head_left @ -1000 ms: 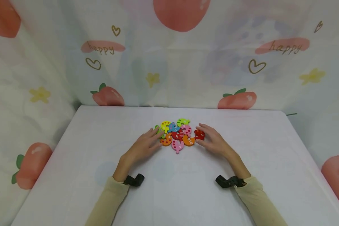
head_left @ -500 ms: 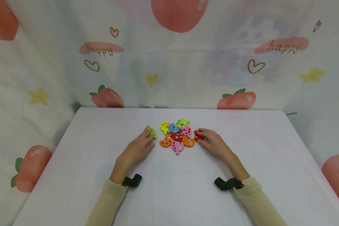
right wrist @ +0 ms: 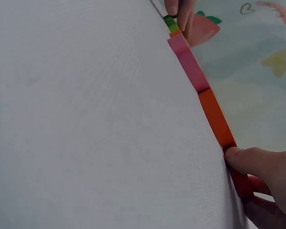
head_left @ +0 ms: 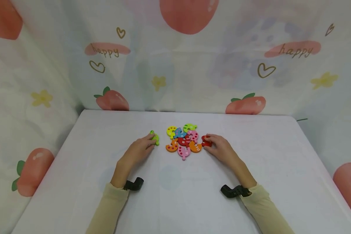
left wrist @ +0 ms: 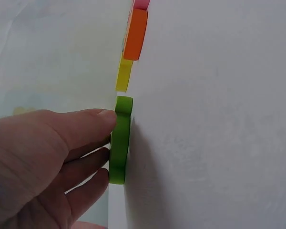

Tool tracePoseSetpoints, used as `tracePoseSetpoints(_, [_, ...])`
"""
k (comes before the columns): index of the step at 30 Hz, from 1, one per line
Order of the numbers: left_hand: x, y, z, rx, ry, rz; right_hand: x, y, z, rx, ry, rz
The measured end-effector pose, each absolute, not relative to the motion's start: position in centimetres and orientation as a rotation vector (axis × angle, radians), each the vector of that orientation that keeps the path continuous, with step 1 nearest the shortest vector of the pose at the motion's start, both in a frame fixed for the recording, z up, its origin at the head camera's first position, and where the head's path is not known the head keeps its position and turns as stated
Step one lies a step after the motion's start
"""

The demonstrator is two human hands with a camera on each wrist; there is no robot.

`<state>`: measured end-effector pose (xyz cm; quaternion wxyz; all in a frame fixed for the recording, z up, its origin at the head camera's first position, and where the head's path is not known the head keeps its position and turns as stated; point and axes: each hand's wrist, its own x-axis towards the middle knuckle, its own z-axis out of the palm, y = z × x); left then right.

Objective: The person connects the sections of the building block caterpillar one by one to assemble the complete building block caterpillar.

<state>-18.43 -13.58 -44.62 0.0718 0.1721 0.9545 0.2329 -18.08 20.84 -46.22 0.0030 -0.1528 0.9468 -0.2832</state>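
Observation:
Left of the cluster, my left hand point(head_left: 136, 150) holds a green curved puzzle piece point(head_left: 156, 139). In the left wrist view its thumb and fingertips are at one face of that green piece point(left wrist: 120, 143). On the other side my right hand point(head_left: 223, 149) pinches a red puzzle piece point(head_left: 205, 142), thumb at its near edge in the right wrist view. That red piece sits right beside an orange piece marked 10 point(head_left: 195, 148). Between the hands lie more flat, numbered pieces: yellow point(head_left: 170, 130), blue point(head_left: 179, 132), lime point(head_left: 188, 127), red point(head_left: 183, 141) and pink point(head_left: 183, 151).
A white cloth covers the table point(head_left: 175, 201). Behind it hangs a printed curtain point(head_left: 190, 71) with strawberries and hearts. A black strap mount point(head_left: 134, 184) is on the left wrist, and a similar mount point(head_left: 235, 191) is on the right wrist.
The left hand has drawn the green piece leftward, away from the cluster. My right hand has closed its fingers on the red piece, which stays near the same spot.

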Motion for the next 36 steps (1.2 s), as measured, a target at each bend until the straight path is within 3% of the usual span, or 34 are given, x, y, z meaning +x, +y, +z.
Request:
tracePoseSetpoints(12, [-18.3, -13.6, -45.0, 0.570, 2.981, 0.663, -18.0, 19.8, -44.7, -0.596, 3.069, -1.056])
tracePoseSetpoints(23, [-18.6, -15.3, -45.3, 0.516, 2.997, 0.575, -18.8, 9.2, -43.3, -0.859, 2.950, -1.052])
tracePoseSetpoints(29, [-19.1, -16.9, -45.5, 0.451, 2.992, 0.658, -20.1, 4.1, -44.2, -0.808, 2.888, -0.984])
tracePoseSetpoints(36, [-19.5, -17.5, -45.2, 0.473, 2.974, 0.686, -21.1, 0.0, -45.5, -0.569, 2.868, -1.039])
